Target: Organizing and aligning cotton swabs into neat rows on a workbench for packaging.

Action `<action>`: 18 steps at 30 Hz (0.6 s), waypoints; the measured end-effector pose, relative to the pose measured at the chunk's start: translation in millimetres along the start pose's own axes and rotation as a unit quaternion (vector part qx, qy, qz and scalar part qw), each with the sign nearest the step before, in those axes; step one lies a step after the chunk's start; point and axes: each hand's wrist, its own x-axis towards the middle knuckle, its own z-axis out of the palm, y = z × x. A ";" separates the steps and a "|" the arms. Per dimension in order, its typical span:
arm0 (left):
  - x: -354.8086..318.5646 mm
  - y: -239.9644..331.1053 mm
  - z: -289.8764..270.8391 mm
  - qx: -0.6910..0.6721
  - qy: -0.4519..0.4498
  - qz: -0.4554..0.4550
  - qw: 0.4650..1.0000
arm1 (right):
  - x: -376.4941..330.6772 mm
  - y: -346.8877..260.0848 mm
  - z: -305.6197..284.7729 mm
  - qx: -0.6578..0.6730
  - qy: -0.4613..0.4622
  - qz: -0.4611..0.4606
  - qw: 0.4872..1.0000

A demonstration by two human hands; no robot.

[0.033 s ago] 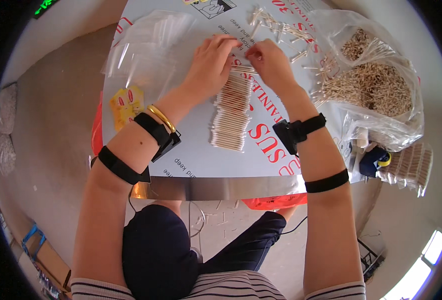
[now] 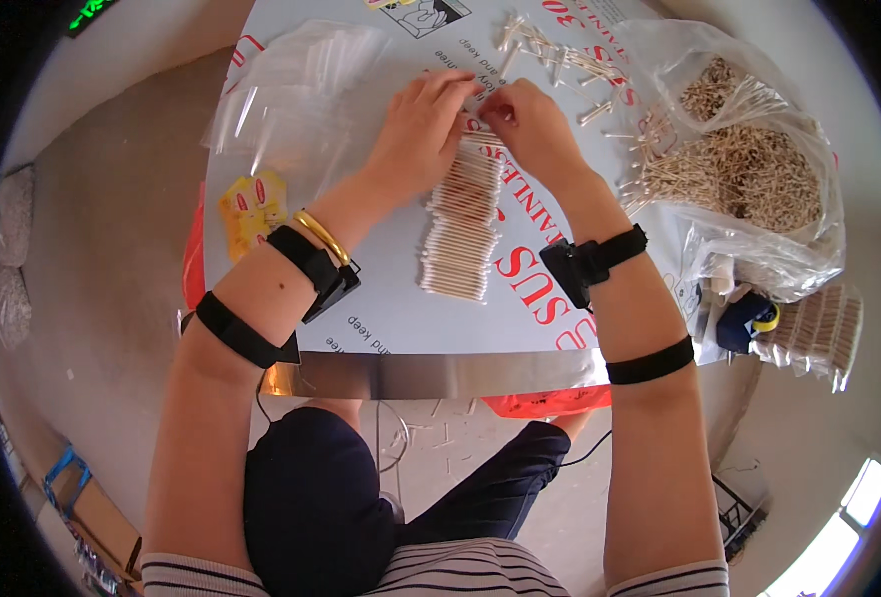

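A long row of cotton swabs (image 2: pixel 462 224) lies side by side on the sheet-covered table, running away from me. My left hand (image 2: pixel 419 129) rests by the row's far left end, its fingers bent inward and its thumb hidden behind them. Opposite it, my right hand (image 2: pixel 532 127) has thumb and forefinger pinched together at the far right end. The fingertips of both hands nearly meet over the last swabs. Whatever lies between them is too small to make out. Loose swabs (image 2: pixel 560 62) are scattered just beyond my right hand.
A clear plastic bag (image 2: pixel 674 50) full of swabs lies open at the right. Clear empty sleeves (image 2: pixel 296 95) and yellow packets (image 2: pixel 251 211) are at the left. Near the right edge sit a tape dispenser (image 2: pixel 744 323) and a wrapped bundle of swabs (image 2: pixel 819 333).
My right hand has shifted slightly left, bringing its fingertips closer to the left hand over the row's far end. My left hand stays in place.
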 end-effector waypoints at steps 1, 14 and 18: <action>-0.9 -0.4 0.4 0.029 0.003 0.032 0.999 | 4.2 -1.8 3.8 0.023 -0.015 -0.044 0.999; -7.4 8.7 1.9 0.103 -0.093 0.034 0.990 | 84.2 30.7 5.2 -0.202 0.097 0.230 0.947; -7.0 9.2 1.4 0.071 -0.091 0.035 0.993 | 64.6 66.0 -4.4 -0.006 0.101 0.139 0.985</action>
